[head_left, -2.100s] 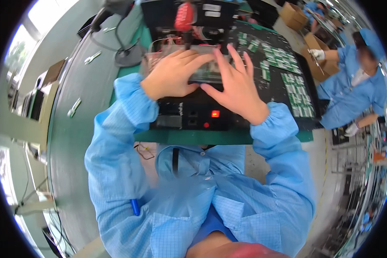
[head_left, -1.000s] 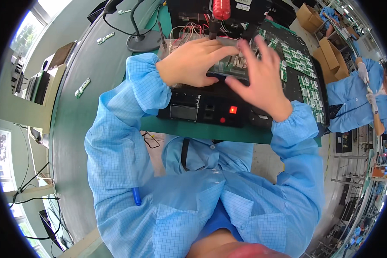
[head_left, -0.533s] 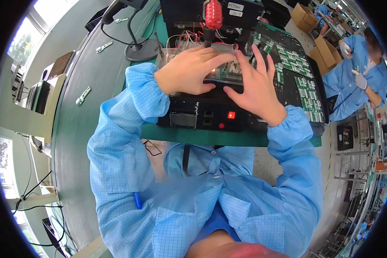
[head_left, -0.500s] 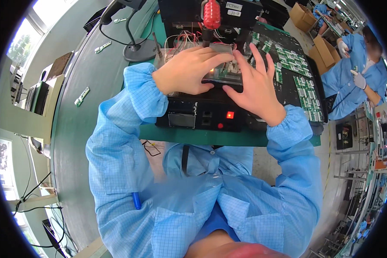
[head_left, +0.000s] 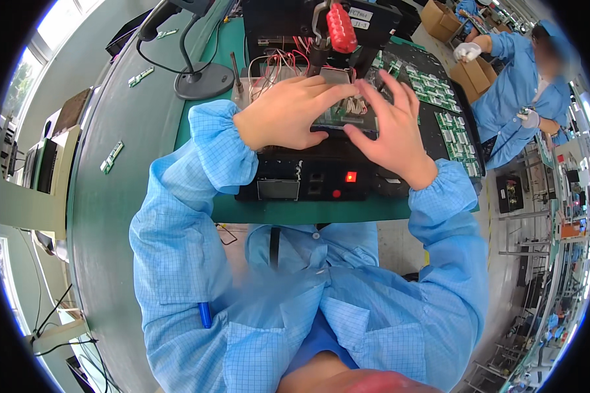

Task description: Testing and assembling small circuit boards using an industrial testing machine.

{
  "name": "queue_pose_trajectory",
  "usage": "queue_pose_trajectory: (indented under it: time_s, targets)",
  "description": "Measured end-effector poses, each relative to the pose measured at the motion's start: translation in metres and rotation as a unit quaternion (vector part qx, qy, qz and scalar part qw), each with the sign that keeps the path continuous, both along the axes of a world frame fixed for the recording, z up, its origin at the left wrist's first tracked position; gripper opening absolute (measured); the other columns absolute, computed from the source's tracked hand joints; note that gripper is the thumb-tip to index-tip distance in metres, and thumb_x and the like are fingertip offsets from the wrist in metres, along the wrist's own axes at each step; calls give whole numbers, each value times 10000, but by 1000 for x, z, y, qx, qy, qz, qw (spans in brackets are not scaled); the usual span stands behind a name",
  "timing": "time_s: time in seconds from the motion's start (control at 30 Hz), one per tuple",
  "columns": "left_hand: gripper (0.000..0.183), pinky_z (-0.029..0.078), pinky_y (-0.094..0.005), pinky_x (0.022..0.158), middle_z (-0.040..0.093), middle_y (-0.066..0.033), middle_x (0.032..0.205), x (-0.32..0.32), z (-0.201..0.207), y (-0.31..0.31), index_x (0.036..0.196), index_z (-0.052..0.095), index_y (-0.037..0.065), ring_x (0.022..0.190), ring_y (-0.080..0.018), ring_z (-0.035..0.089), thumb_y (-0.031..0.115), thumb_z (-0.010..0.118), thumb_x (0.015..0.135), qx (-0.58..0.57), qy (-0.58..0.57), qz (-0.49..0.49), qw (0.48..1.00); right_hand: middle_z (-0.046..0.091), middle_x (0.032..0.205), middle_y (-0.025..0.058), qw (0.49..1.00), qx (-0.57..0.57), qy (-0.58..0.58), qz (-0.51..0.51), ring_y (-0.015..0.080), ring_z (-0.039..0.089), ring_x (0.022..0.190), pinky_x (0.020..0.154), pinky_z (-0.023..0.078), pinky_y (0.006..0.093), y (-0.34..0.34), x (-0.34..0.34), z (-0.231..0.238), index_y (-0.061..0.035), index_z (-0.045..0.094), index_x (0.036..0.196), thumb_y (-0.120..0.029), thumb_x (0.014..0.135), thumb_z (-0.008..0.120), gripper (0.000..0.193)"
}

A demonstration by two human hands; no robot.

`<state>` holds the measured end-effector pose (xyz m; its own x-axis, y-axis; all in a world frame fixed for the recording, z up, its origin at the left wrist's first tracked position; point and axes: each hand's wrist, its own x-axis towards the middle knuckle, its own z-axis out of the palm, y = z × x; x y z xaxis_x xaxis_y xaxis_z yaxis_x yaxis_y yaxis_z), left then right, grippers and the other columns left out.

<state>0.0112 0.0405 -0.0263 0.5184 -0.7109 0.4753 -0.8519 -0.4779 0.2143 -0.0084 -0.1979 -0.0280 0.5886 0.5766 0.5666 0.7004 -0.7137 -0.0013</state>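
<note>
My left hand (head_left: pixel 292 112) and my right hand (head_left: pixel 396 134) hover over the middle of a black test fixture (head_left: pixel 285 167), thumbs and fingers stretched apart. Between them lies a green circuit board area (head_left: pixel 337 118) with pale wires (head_left: pixel 355 106) by it; whether my fingertips touch it cannot be made out. Above my hands stands a clamp lever with a red grip (head_left: pixel 342 29), tilted, touched by neither hand. Red and white wires (head_left: pixel 285 62) run behind my left hand. A red lit switch (head_left: pixel 351 177) glows on the fixture's front.
Several green and white boards lie in rows on a black tray (head_left: pixel 426 131) at the right. A scanner on a stand (head_left: pixel 203 82) and loose boards (head_left: pixel 112 157) are on the green table (head_left: pixel 137 216) at left. A co-worker in blue (head_left: pixel 521 98) stands at the right, near cardboard boxes (head_left: pixel 475 75).
The red-gripped lever has tilted. The warm light and clear cover edge seen between my hands no longer show. My right fingers have drawn closer together. The co-worker's hands have moved apart.
</note>
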Motion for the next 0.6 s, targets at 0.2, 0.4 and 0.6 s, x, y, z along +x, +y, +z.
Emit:
queue_pose_trajectory:
  time_s: [0.2,0.4,0.6]
  targets:
    - [808,536,-450,855,624,-182,1119,-1,6,0,1413,439,135,1023,-382,633,188,819,702,-6,-4,0,1000,727,1082,105,999,25,-28,-15,342,413,1398,1133,272,525,5,3,8,-48,541,1384,-291,783,779,691]
    - [840,542,-459,837,622,-188,1118,-7,12,-4,1444,393,163,989,-388,642,211,817,720,28,17,28,999,732,1087,94,998,54,-7,-6,342,415,1395,1133,287,489,0,3,-5,-47,575,1355,-279,795,771,637]
    - [833,536,-464,856,616,-195,1135,-21,14,-7,1458,376,169,1005,-384,644,229,802,745,40,67,82,994,569,1345,177,981,190,25,-16,356,498,1265,1048,420,445,-17,5,-2,-95,574,1392,-216,811,773,625]
